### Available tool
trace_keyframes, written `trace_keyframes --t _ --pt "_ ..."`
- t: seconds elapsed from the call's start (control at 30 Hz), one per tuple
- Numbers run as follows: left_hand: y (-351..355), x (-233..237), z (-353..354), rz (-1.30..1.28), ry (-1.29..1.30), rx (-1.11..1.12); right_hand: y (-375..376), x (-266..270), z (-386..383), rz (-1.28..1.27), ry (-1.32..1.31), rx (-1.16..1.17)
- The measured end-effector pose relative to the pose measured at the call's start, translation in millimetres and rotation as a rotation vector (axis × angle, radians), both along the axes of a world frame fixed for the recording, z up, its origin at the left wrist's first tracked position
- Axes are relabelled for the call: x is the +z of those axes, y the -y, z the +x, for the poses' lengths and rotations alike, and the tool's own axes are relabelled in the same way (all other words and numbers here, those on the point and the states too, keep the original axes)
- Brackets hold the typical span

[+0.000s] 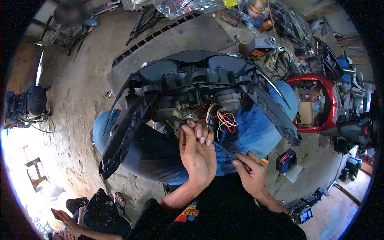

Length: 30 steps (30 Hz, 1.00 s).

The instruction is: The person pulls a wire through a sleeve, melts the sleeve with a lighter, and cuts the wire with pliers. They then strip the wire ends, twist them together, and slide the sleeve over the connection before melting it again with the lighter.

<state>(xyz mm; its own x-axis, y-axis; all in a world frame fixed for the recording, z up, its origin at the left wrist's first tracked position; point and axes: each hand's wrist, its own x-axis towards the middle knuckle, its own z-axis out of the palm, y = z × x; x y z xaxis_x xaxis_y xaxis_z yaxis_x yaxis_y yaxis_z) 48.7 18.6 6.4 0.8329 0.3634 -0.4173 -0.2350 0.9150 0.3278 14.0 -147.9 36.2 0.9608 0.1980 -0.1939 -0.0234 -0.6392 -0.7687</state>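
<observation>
A black plastic motorcycle fairing (pixel 196 82) lies across my lap, its inner side facing me. My left hand (pixel 197 154) is closed near its middle, fingertips pinched at a dark wire below the housings. From the left fingers a thin blue strip (pixel 224 149) runs down to my right hand (pixel 253 174), whose thumb and fingers pinch its lower end. An orange-yellow tip (pixel 265 161) shows beside the right fingers; the rest of it is hidden. Loose yellow, red and white wires (pixel 227 121) hang from the assembly just above the strip.
A red motorcycle body panel (pixel 333 106) stands on the floor at right, near a grey bottle (pixel 262 45). A small dark box (pixel 286 157) sits by my right knee. At lower left, a seated person's hand (pixel 66 220) shows. A flat board (pixel 180 38) lies ahead.
</observation>
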Motion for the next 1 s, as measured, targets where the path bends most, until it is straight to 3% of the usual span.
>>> trace_keyframes --t 1.0 --pt "0.1 -1.6 -0.4 -0.003 -0.002 0.020 10.1 -2.1 -4.1 -0.009 0.021 -0.006"
